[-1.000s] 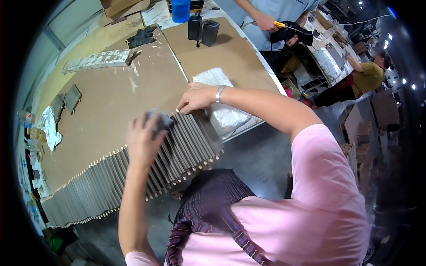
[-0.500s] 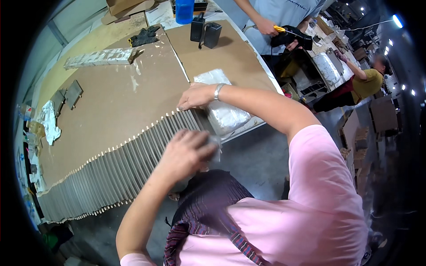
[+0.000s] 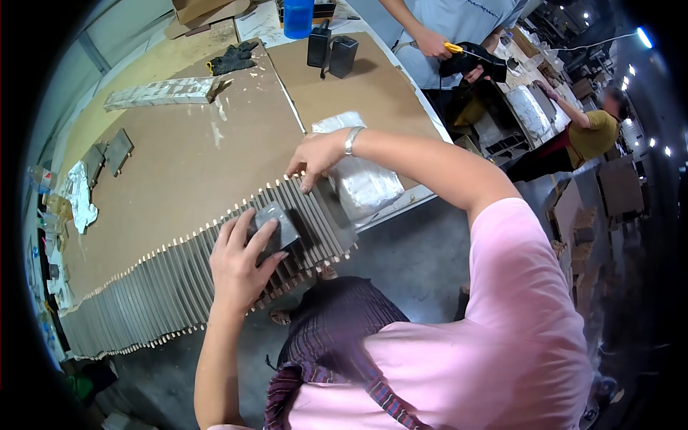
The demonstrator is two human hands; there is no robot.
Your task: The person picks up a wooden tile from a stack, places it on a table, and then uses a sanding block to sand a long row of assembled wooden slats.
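Note:
A long row of thin grey plates [image 3: 179,287], standing on edge with pale spacers between them, runs along the near edge of the brown table [image 3: 179,165]. My left hand [image 3: 240,261] is on top of the row near its right end and grips a small grey rectangular block [image 3: 276,229] pressed flat on the plates. My right hand [image 3: 315,154], with a metal wristband, rests its fingertips on the far end of the last plates. It holds nothing. A silver foil-wrapped packet [image 3: 362,183] lies just right of that hand.
On the far table lie a long silvery bar [image 3: 161,92], dark gloves [image 3: 233,57], two black boxes [image 3: 333,51] and a blue container [image 3: 297,16]. Flat grey pieces [image 3: 107,154] lie at left. Another person [image 3: 459,29] holds a black and yellow tool; a further person [image 3: 591,132] works beyond.
My left hand slid the grey block right along the plate tops, then came back a little to the left. My right hand stayed at the row's end.

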